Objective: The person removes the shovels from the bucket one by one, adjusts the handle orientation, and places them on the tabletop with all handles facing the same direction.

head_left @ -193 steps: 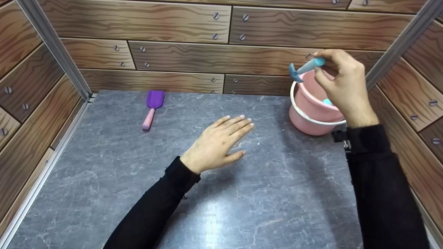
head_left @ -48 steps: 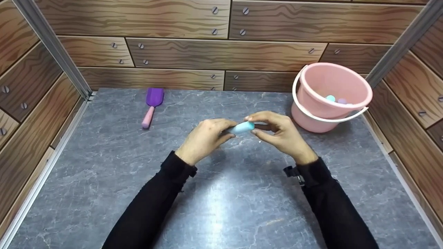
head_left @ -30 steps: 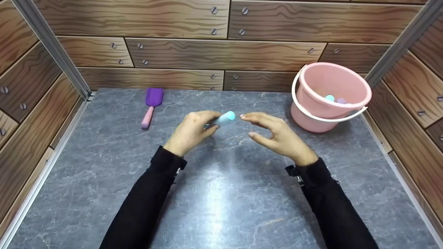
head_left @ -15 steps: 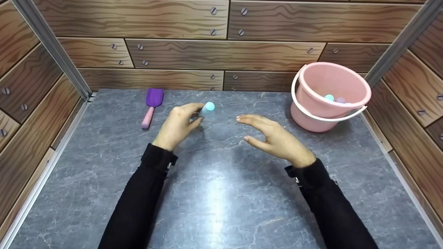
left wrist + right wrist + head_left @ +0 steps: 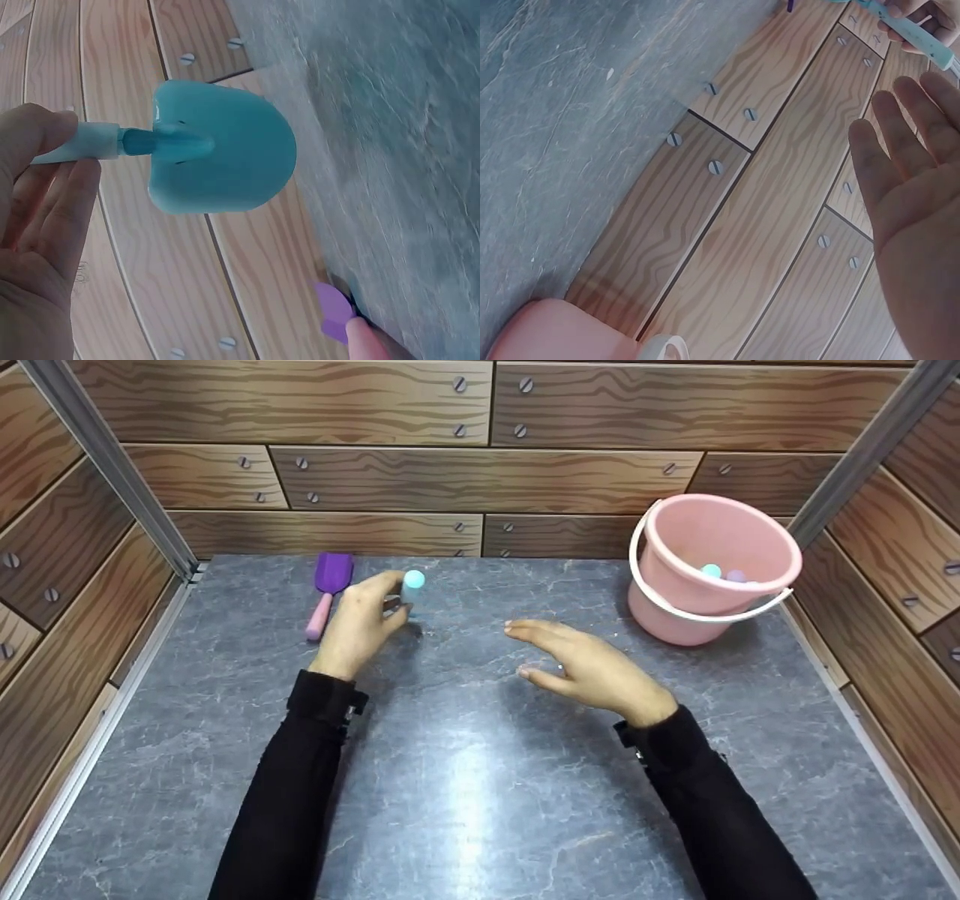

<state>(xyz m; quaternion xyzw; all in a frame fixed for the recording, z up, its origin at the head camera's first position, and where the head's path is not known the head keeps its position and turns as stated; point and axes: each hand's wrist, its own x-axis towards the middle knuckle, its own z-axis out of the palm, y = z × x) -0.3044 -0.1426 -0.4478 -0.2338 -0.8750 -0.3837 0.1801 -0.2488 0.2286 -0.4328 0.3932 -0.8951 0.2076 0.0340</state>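
Note:
My left hand (image 5: 358, 615) pinches the pale blue handle of a toy shovel (image 5: 412, 586) between thumb and fingers, above the table beside the purple toy shovel (image 5: 334, 574). In the left wrist view the held shovel shows a broad, rounded teal blade (image 5: 232, 150) pointing down towards the table surface. My right hand (image 5: 596, 666) hovers over the middle of the table with fingers extended and thumb apart, holding nothing. The purple shovel, with a pink handle, lies on the table just left of my left hand.
A pink bucket (image 5: 675, 619) with a white handle (image 5: 716, 616) stands at the back right; teal and purple rounded ends show inside it. Wood-patterned panels (image 5: 375, 476) wall the grey marbled table (image 5: 480, 825) at the back and sides.
The shovel was first in my right hand by the bucket, then held by both hands. My right hand let go, and my left hand carried it left towards the purple shovel, its handle turning more upright.

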